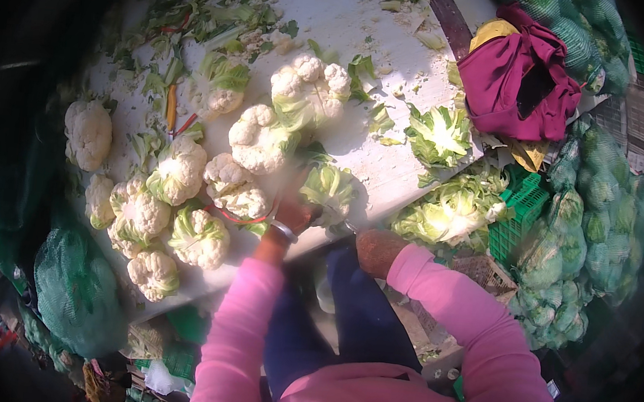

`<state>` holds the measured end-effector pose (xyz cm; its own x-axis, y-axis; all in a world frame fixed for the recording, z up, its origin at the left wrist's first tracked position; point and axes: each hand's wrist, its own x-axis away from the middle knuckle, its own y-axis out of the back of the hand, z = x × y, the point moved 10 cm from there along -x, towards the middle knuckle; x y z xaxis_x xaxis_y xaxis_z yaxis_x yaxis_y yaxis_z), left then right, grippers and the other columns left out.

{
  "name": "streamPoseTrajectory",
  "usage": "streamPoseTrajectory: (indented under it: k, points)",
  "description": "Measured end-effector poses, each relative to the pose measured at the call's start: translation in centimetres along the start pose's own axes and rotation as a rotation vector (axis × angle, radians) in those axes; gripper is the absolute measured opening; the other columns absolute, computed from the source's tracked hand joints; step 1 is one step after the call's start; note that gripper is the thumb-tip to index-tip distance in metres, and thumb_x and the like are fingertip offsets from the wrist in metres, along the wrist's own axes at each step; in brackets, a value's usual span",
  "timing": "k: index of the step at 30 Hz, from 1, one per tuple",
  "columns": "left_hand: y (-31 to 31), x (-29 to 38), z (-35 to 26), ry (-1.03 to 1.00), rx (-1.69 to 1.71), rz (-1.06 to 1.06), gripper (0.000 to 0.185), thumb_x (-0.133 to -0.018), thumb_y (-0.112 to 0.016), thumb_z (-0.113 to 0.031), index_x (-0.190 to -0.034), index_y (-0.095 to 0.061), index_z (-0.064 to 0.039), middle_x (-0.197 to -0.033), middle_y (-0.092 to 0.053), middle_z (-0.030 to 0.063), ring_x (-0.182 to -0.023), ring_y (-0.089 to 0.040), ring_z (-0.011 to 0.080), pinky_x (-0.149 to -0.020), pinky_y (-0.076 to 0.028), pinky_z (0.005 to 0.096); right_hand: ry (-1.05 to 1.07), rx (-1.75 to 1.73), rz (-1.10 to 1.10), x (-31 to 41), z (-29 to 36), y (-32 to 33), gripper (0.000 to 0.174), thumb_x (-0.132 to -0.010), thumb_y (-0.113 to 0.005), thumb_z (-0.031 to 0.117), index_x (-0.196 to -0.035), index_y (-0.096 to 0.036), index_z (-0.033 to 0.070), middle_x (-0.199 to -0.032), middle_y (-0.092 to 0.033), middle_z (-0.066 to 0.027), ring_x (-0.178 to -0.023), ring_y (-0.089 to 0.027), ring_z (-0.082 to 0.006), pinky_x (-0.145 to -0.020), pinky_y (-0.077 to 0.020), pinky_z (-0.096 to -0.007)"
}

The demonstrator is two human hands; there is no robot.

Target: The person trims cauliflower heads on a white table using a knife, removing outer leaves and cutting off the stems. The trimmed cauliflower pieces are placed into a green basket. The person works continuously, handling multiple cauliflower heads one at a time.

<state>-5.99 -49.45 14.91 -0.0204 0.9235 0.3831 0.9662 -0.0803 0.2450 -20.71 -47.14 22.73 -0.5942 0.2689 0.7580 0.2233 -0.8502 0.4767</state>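
Observation:
At the near edge of a white table, my left hand (296,211), with a light band at the wrist, grips a leafy cauliflower head (328,190). Close to its right side, my right hand (378,253) is closed around a knife (350,224); only a short bit of metal shows, pointing at the head. Trimmed cauliflowers (261,138) lie just beyond my left hand, and several more (140,211) are grouped to the left. A red cord or loop (240,218) lies beside my left wrist.
Leaf scraps (211,25) litter the far tabletop (338,18), near an orange-handled knife (172,104). Cut leaves (447,209) fill the space by a green crate (519,212) on the right. A magenta cloth (519,80) and net sacks (603,208) stand rightward; another green net (76,288) hangs left.

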Motion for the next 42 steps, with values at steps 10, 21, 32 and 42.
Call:
streamPoseTrajectory:
  k: [10,21,32,42]
  points:
    - [0.7,0.8,0.0,0.113,0.354,-0.031,0.071,-0.064,-0.064,0.008,-0.131,-0.041,0.001,-0.122,-0.054,0.0140,-0.111,-0.053,0.0241,-0.094,-0.045,0.0341,-0.221,-0.256,-0.396,8.3,-6.3,10.7,0.036,-0.086,-0.052,0.025,-0.110,-0.043,0.000,-0.073,-0.061,-0.0227,-0.072,-0.062,-0.0399,-0.066,-0.0490,-0.0490]
    - [-0.5,2.7,-0.1,0.174,0.562,-0.111,0.087,-0.067,-0.081,-0.007,-0.138,-0.030,-0.003,-0.127,-0.050,0.0110,-0.116,-0.049,0.0212,-0.098,-0.042,0.0339,-0.485,0.287,-0.946,-2.8,-20.0,16.4,0.047,-0.089,-0.052,0.034,-0.127,-0.046,0.009,-0.118,-0.052,-0.0147,-0.110,-0.050,-0.0327,-0.090,-0.0433,-0.0432]
    - [1.4,6.0,4.8,0.259,0.681,-0.360,0.094,-0.065,-0.083,-0.021,-0.140,-0.028,-0.001,-0.137,-0.042,0.0156,-0.123,-0.042,0.0227,-0.104,-0.035,0.0346,0.085,-0.425,-0.743,-0.1,-6.9,5.0,0.062,-0.082,-0.064,0.015,-0.137,-0.037,0.003,-0.139,-0.034,-0.0242,-0.130,-0.035,-0.0390,-0.103,-0.0357,-0.0421]
    - [-9.8,31.0,12.7,0.690,0.486,-0.585,0.051,-0.078,-0.067,-0.026,-0.122,-0.051,-0.005,-0.124,-0.051,0.0187,-0.118,-0.048,0.0350,-0.098,-0.040,0.0407,0.046,-0.417,-0.710,-9.3,-0.4,0.8,0.063,-0.087,-0.057,0.016,-0.141,-0.028,0.002,-0.137,-0.040,-0.0198,-0.125,-0.041,-0.0347,-0.104,-0.0331,-0.0406]
